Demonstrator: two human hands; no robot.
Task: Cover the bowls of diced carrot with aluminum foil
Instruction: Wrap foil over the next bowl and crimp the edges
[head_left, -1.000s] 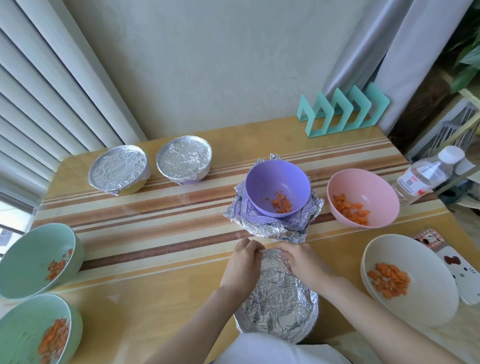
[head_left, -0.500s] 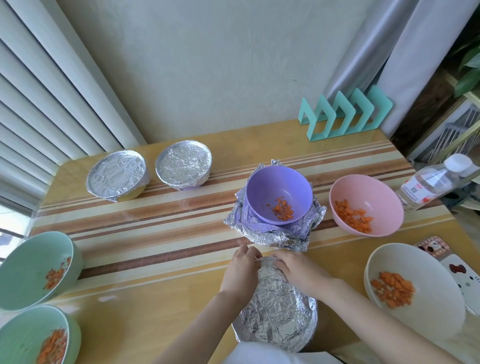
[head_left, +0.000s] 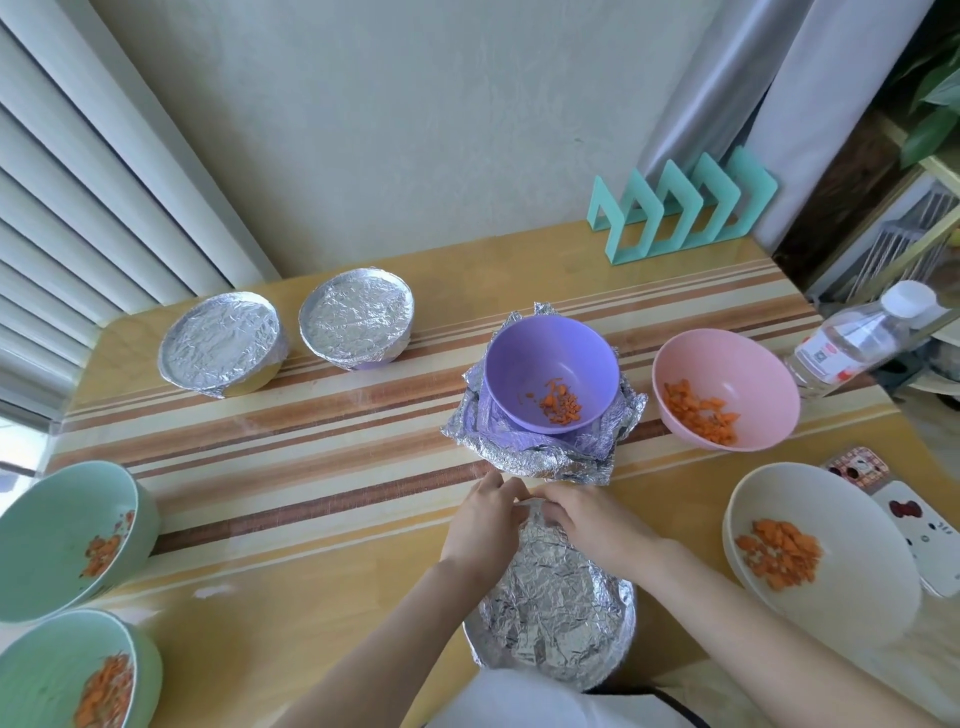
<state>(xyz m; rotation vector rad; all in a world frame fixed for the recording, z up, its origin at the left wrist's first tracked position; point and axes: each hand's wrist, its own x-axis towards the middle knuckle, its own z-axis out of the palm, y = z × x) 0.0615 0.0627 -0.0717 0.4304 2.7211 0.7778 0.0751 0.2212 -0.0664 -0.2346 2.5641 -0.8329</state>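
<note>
Since a moment ago the two hands have crept closer together along the far rim of the foil-covered bowl (head_left: 558, 618), which has stayed at the bottom centre of the frame. The left hand (head_left: 480, 519) and the right hand (head_left: 587, 525) now almost touch at the fingertips, and both have their fingers curled down over the crinkled foil at that edge, clamping it against the rim.

Just above them in the frame the purple bowl (head_left: 545, 348) of diced carrot sits uncovered on a crumpled stack of foil sheets (head_left: 524, 452). To its right is the pink bowl (head_left: 727, 364), and lower right the cream bowl (head_left: 810, 499); both are open, with carrot inside. Two green bowls (head_left: 52, 519) (head_left: 47, 670) with carrot stand uncovered at the lower left. Two covered bowls (head_left: 221, 340) (head_left: 356, 322) sit side by side at the upper left of the wooden table (head_left: 311, 467). A teal rack (head_left: 680, 208) stands at the table's far edge, and a plastic bottle (head_left: 862, 338) lies at the right edge.
</note>
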